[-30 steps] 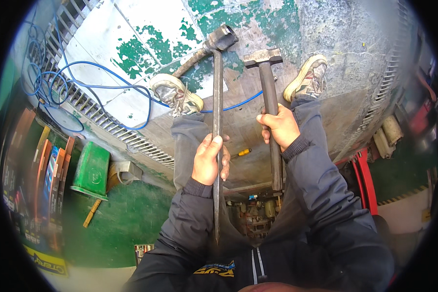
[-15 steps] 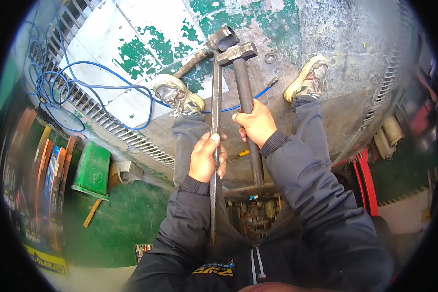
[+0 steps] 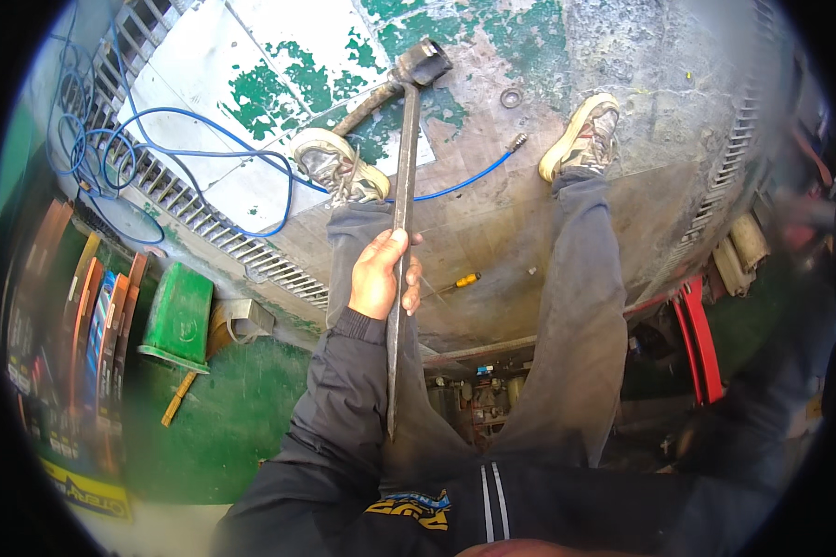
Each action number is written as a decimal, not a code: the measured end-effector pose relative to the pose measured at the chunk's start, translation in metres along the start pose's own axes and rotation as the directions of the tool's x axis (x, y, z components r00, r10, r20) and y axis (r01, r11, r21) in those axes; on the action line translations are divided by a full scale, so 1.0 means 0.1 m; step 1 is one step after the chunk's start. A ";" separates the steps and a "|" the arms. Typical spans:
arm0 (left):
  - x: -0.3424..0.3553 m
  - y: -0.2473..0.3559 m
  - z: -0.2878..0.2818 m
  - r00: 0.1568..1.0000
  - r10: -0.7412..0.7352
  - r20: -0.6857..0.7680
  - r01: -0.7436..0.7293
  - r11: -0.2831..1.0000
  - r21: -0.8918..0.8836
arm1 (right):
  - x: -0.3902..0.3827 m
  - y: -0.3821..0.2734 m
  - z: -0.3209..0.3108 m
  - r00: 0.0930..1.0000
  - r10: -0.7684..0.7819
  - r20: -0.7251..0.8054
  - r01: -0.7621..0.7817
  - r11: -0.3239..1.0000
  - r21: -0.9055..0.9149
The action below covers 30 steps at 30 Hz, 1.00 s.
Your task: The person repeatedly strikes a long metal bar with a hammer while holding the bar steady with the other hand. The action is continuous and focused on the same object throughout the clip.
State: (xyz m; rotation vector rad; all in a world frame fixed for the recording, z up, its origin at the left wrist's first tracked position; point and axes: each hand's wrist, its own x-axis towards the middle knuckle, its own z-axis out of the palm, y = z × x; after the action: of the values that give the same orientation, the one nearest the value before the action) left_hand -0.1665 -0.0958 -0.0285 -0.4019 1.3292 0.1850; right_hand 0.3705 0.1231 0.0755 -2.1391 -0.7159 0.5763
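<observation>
My left hand [image 3: 377, 277] is wrapped round a long steel bar [image 3: 406, 167]. Its lower end tapers to a point over my lap, and its far end meets a metal rod with a cylindrical end [image 3: 422, 65] on the floor. The rod's shaft runs down-left toward my left shoe [image 3: 342, 169]. My right sleeve [image 3: 762, 390] is a dark blur at the right edge; the hand and the sledgehammer it held are out of sight. Between my legs lies a small yellow-handled tool [image 3: 467, 279].
A blue hose [image 3: 474, 182] crosses the floor between my shoes, its coils at far left. A metal ring [image 3: 511, 97] lies ahead. A green bin [image 3: 178, 316] and boxes [image 3: 102, 325] stand at left; a red metal frame [image 3: 699, 343] is at right. Slotted grates [image 3: 204, 209] border the floor.
My right hand has swung away to the right with the sledgehammer, out of view. My left hand and the bar have shifted slightly up and left in the picture.
</observation>
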 end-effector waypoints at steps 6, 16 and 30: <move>-0.11 0.04 -0.15 0.991 0.136 -0.012 -0.130 0.968 0.214 | -2.04 1.64 1.48 0.776 -0.569 -0.270 0.008 0.437 -0.899; -0.22 -0.38 -0.42 0.996 0.077 -0.036 -0.077 0.997 -0.003 | -2.82 1.71 1.19 0.225 0.850 0.476 -0.791 0.445 -0.420; -0.06 -0.19 -0.23 0.994 0.105 -0.044 -0.106 0.994 -0.039 | -3.33 1.72 1.77 0.070 0.775 0.628 -0.711 0.480 -0.514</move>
State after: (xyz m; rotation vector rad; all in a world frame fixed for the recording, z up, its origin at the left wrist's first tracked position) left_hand -0.1821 -0.1212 -0.0238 -0.3724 1.3907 0.2940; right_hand 0.0684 -0.0911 -0.1109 -2.0871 0.1097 2.3043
